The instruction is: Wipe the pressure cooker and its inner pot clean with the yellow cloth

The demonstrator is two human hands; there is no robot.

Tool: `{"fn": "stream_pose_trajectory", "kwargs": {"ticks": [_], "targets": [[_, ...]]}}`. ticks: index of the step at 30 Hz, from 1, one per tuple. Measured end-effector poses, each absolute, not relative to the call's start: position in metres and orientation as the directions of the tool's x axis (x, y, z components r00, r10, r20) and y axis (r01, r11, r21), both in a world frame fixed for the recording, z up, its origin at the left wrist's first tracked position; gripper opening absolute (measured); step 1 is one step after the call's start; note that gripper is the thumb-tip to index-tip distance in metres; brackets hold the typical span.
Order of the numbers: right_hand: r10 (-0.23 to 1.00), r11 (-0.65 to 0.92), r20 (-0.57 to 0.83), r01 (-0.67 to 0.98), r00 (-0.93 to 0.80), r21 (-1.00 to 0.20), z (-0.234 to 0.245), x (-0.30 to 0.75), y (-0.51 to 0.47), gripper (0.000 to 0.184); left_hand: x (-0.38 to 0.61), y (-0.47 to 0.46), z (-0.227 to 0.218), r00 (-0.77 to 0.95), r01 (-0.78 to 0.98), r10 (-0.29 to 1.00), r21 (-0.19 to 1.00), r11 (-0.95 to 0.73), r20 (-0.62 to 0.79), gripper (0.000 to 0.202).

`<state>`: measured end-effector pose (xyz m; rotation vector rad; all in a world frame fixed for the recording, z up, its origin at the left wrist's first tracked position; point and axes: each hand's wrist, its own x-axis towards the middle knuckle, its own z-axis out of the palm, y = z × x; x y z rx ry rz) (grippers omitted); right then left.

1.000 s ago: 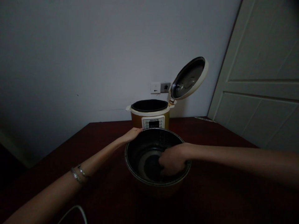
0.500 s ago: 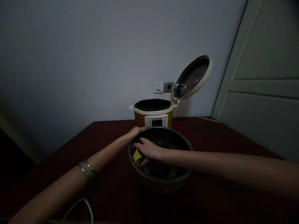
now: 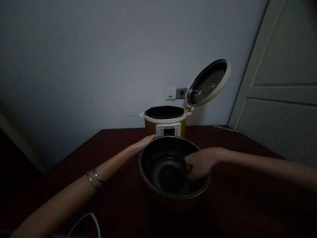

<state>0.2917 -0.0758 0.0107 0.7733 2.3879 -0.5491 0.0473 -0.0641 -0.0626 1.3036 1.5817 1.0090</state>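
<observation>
A dark rice cooker inner pot (image 3: 172, 178) stands tilted towards me on the table, its inside showing. My left hand (image 3: 145, 142) holds its rim at the far left, most of the fingers hidden behind the wall. Inside the pot, against the right wall, my right hand (image 3: 201, 162) is closed with bent fingers. The yellow sponge seen in it earlier is now covered by the hand. Behind the pot is the rice cooker body (image 3: 151, 126), with its lid (image 3: 210, 81) raised to the right.
The dark red table (image 3: 111, 142) meets a pale wall (image 3: 99, 66) with a white socket (image 3: 170, 93) and a grey one (image 3: 181, 93). A white cord (image 3: 95, 218) loops at the lower left. A panelled door (image 3: 277, 82) stands at the right.
My right hand has swept from the pot's left inner wall to its right wall, and the yellow sponge is no longer visible. My left hand stays at the rim.
</observation>
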Motion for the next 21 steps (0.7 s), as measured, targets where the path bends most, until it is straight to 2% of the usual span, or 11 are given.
{"fn": "stream_pose_trajectory", "kwargs": {"ticks": [3, 5, 7, 9, 11, 13, 16, 18, 21], "targets": [[0.526, 0.82, -0.492, 0.567, -0.694, 0.077, 0.0, 0.288, -0.061, 0.016, 0.047, -0.065, -0.059, -0.125, 0.337, 0.984, 0.928, 0.159, -0.123, 0.047], [0.493, 0.87, -0.338, 0.444, -0.801, 0.217, -0.014, 0.28, -0.047, 0.017, 0.047, -0.062, -0.06, -0.122, 0.347, 0.984, 0.923, 0.168, -0.134, 0.051], [0.311, 0.908, -0.185, 0.234, -0.932, 0.348, -0.028, 0.268, -0.031, 0.018, 0.047, -0.058, -0.061, -0.13, 0.343, 0.98, 0.921, 0.186, -0.149, 0.054], [0.059, 0.871, -0.107, -0.001, -0.992, 0.49, -0.038, 0.256, -0.015, 0.021, 0.048, -0.054, -0.063, -0.15, 0.334, 0.977, 0.923, 0.193, -0.15, 0.054], [-0.155, 0.776, -0.107, -0.188, -0.982, 0.602, -0.041, 0.246, -0.003, 0.023, 0.048, -0.051, -0.063, -0.165, 0.333, 0.977, 0.924, 0.187, -0.138, 0.052], [-0.258, 0.702, -0.124, -0.275, -0.958, 0.657, -0.039, 0.241, 0.006, 0.023, 0.048, -0.05, -0.063, -0.164, 0.333, 0.978, 0.926, 0.179, -0.13, 0.051], [-0.196, 0.714, -0.099, -0.211, -0.976, 0.668, -0.033, 0.25, 0.008, 0.022, 0.048, -0.052, -0.063, -0.147, 0.322, 0.98, 0.931, 0.172, -0.131, 0.052], [-0.073, 0.763, -0.058, -0.093, -0.996, 0.639, -0.028, 0.263, 0.003, 0.021, 0.049, -0.055, -0.062, -0.143, 0.321, 0.979, 0.929, 0.182, -0.142, 0.052], [0.142, 0.838, -0.033, 0.102, -0.989, 0.535, -0.019, 0.286, -0.014, 0.02, 0.05, -0.059, -0.059, -0.151, 0.344, 0.976, 0.918, 0.199, -0.156, 0.05]]}}
